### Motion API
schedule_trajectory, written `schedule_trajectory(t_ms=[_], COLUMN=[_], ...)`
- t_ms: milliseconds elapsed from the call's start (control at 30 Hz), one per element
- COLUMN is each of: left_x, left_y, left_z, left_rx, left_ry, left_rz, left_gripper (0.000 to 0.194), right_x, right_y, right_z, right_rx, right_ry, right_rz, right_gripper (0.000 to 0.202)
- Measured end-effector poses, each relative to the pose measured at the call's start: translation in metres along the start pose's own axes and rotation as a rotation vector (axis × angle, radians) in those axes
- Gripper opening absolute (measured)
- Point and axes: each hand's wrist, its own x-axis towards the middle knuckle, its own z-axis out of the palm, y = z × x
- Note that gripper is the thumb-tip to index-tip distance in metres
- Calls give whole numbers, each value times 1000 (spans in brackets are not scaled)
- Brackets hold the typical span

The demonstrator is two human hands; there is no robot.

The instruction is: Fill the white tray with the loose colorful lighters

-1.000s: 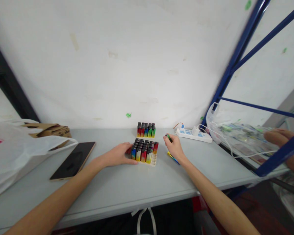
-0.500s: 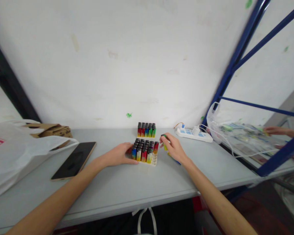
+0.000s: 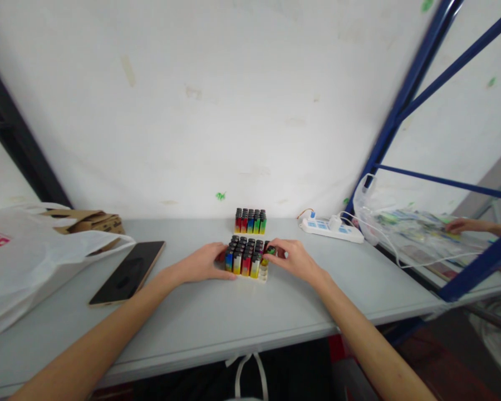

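Note:
Upright lighters (image 3: 245,264) in several colours, with black tops, stand in rows in a pale tray (image 3: 264,278) with round slots. My left hand (image 3: 206,262) grips the left side of this tray, thumb at its front corner and fingers behind the lighters. At the tray's right column my right hand (image 3: 294,257) pinches a lighter (image 3: 270,250) with a green end between thumb and fingers. That lighter stands over the slots, mostly hidden by the fingers. Slots at the front of the right column show no lighters.
Behind the tray is a second block of upright lighters (image 3: 250,221). A power strip (image 3: 332,229) with cables lies at the back right. To the left are a phone (image 3: 127,273), a white plastic bag (image 3: 20,262) and folded cardboard (image 3: 96,221). Beyond the blue frame (image 3: 390,120), another person's hand (image 3: 463,225) shows.
My right hand has moved left, carrying the lighter from beside the tray to its right column. The blue item seen under that hand is no longer visible. My left hand stays put.

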Motion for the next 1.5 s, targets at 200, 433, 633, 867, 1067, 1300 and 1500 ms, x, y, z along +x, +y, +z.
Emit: schedule_trajectory(t_ms=[200,433,633,867,1067,1300,1500], left_x=[-1,-1,0,0,-1,-1,-1], left_y=[3,4,2,-2,-1,-1,-1], left_z=[-2,-3,-2,0,-1,-1,-1], left_rx=[8,-9,5,-9,-15,9,-5], left_ry=[-15,-19,-30,-16,8,0,-5], left_rz=[-1,-1,0,8,12,4,7], left_gripper=[67,67,67,71,70,69,67], right_x=[3,8,7,-33,-54,-25,3], right_y=[-1,4,1,16,30,19,14], right_z=[-2,-6,-14,-37,-32,-35,-31], right_rx=[-23,9,51,-147,-39,254,223], right_ry=[-18,-68,-51,-53,-67,101,275], right_rz=[43,10,64,234,246,408,343], right_gripper=[32,39,43,36,27,45,39])
